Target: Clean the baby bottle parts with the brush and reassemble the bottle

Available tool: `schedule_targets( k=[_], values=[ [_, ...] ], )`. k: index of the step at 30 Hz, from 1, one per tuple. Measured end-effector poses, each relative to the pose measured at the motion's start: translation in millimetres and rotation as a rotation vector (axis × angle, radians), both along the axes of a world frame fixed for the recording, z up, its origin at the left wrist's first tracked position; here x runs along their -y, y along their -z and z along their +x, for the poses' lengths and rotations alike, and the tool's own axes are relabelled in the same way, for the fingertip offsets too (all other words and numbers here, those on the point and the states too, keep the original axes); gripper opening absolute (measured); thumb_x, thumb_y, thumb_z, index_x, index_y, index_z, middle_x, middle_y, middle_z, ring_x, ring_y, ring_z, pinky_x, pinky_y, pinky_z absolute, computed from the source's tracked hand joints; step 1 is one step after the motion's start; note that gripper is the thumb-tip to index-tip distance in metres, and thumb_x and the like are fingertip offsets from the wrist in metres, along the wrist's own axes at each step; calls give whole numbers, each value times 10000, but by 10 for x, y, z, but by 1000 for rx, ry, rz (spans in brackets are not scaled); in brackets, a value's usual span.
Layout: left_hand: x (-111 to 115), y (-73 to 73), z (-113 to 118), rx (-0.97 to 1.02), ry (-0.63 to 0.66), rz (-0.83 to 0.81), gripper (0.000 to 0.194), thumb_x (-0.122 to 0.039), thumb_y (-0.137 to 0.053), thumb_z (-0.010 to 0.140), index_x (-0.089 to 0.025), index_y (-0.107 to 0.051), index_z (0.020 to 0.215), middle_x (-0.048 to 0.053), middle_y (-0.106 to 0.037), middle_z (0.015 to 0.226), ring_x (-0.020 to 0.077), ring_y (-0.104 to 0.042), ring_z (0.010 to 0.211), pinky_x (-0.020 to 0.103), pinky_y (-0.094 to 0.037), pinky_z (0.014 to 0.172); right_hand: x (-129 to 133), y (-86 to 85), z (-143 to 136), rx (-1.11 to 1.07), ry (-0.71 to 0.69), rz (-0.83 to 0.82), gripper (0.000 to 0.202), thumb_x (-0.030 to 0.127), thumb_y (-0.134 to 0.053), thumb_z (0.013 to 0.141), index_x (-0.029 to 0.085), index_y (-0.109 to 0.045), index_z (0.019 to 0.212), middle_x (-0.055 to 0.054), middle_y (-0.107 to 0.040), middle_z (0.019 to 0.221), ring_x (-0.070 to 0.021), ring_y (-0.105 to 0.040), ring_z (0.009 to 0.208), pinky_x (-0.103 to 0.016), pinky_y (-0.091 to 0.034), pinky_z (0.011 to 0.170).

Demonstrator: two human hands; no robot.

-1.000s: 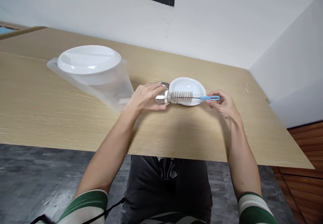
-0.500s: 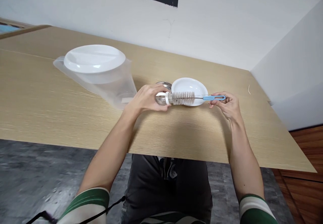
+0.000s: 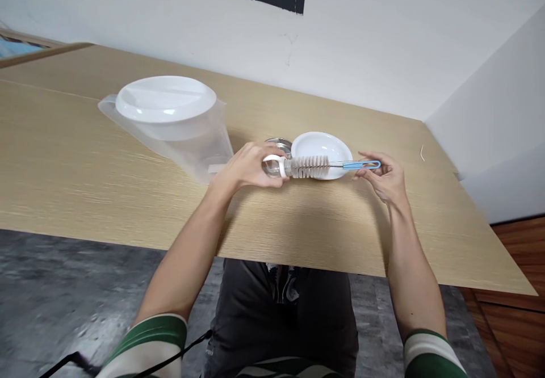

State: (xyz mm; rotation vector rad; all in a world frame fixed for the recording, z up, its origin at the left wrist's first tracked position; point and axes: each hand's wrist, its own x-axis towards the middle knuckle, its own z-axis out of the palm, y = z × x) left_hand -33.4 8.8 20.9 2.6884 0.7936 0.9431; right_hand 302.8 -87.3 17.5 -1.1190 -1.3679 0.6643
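Observation:
My left hand (image 3: 255, 165) is closed around a small clear bottle (image 3: 271, 168) with a white collar, lying sideways with its mouth to the right. A bottle brush (image 3: 313, 166) has its pale bristles at that mouth, the tip seemingly just inside. Its twisted wire leads to a blue loop handle, which my right hand (image 3: 382, 176) pinches between thumb and fingers. Behind the brush sits a white oval bowl (image 3: 321, 142). A round metal dish (image 3: 281, 144) stands beside the bowl, partly hidden by my left hand.
A translucent pitcher (image 3: 191, 151) with a white lid stands on the wooden table (image 3: 128, 196), left of my hands. A thin pale strip (image 3: 422, 152) lies at the right. The white wall (image 3: 361, 54) rises behind the table's back edge.
My right index finger has lifted slightly off the blue handle. The bottle and brush keep nearly the same position, while the view has shifted a little.

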Motion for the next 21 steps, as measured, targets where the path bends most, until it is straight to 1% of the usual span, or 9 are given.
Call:
schedule_targets(
  k=[2, 4, 7, 10, 13, 15, 17, 19, 21],
  values=[
    [15, -12, 15, -1, 7, -38, 400, -411, -778, 658, -207, -767, 1002, 43, -798, 973, 246, -742, 884, 358, -560, 818, 1, -23, -12, 0, 10, 38, 428, 433, -949, 614, 224, -756, 933, -10, -764, 833, -174, -743, 653, -337, -674, 656],
    [24, -16, 28, -5, 9, -70, 394, -416, -782, 656, -209, -768, 991, 35, -796, 953, 245, -740, 877, 363, -555, 817, -6, -14, -9, 6, 17, 45, 401, 473, -940, 620, 221, -753, 870, -12, -752, 804, -178, -739, 648, -343, -670, 656],
    [12, -14, 18, -20, -9, -110, 386, -416, -789, 653, -203, -769, 975, 39, -794, 957, 250, -737, 881, 373, -549, 820, -31, 57, 2, 33, 23, -2, 386, 498, -902, 683, 205, -748, 883, -4, -724, 722, -158, -695, 547, -320, -631, 565],
    [-14, -21, -24, -40, -7, -146, 350, -409, -788, 664, -210, -766, 951, 34, -791, 946, 243, -734, 876, 367, -544, 819, -49, 128, 2, 87, 10, -69, 411, 534, -852, 741, 199, -736, 947, 25, -675, 648, -113, -598, 440, -288, -571, 487],
    [-15, -45, -55, -58, -10, -155, 336, -411, -788, 666, -212, -764, 936, 35, -788, 936, 244, -733, 871, 364, -546, 813, -38, 131, 19, 157, 11, -118, 443, 582, -814, 765, 197, -727, 967, 37, -631, 607, -101, -553, 430, -256, -492, 436],
    [2, -55, -53, -75, -14, -131, 355, -406, -787, 660, -208, -765, 954, 42, -787, 947, 249, -735, 873, 366, -552, 816, -18, 96, 54, 218, 8, -153, 459, 616, -771, 795, 194, -726, 969, 40, -604, 583, -97, -527, 430, -243, -434, 420],
    [26, -47, -29, -98, -6, -67, 384, -399, -777, 658, -200, -764, 986, 52, -785, 961, 250, -735, 863, 359, -554, 794, 3, 50, 102, 304, -28, -197, 470, 646, -712, 837, 189, -729, 944, 41, -576, 552, -93, -505, 437, -237, -399, 435],
    [50, -21, 10, -118, -2, 37, 426, -415, -757, 669, -187, -759, 1029, 65, -781, 968, 247, -734, 829, 340, -545, 720, 19, 5, 142, 379, -75, -267, 518, 688, -631, 880, 178, -718, 839, 32, -555, 513, -95, -504, 449, -235, -396, 466],
    [67, 13, 50, -126, -8, 150, 458, -444, -726, 698, -175, -747, 1067, 77, -778, 982, 246, -736, 814, 318, -517, 640, 26, -34, 157, 396, -82, -368, 629, 750, -541, 897, 174, -659, 673, 21, -514, 445, -95, -478, 416, -240, -380, 458]
  ],
)
